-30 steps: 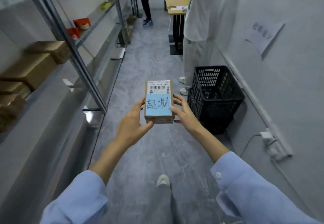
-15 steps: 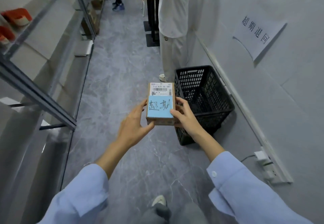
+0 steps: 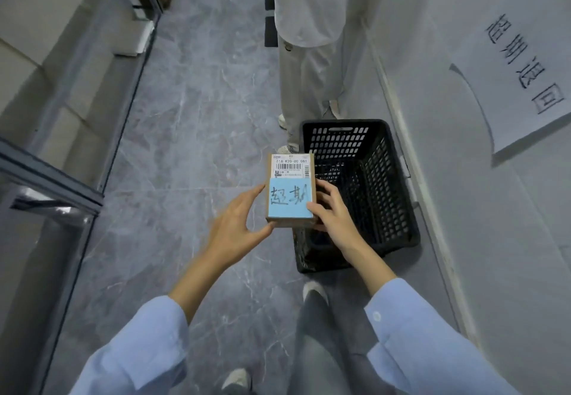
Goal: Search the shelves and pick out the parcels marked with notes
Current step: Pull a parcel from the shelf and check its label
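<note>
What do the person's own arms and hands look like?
Light blue shirt sleeves cover both arms: the left sleeve and the right sleeve end in cuffs on the forearm; the right cuff has a small white button. The left hand and right hand are bare, with no gloves, rings or watch visible.

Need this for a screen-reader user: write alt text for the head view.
A person's left hand and right hand hold a cardboard parcel with a blue handwritten note near a black crate on the floor. A paper sign hangs on the right wall.
</note>
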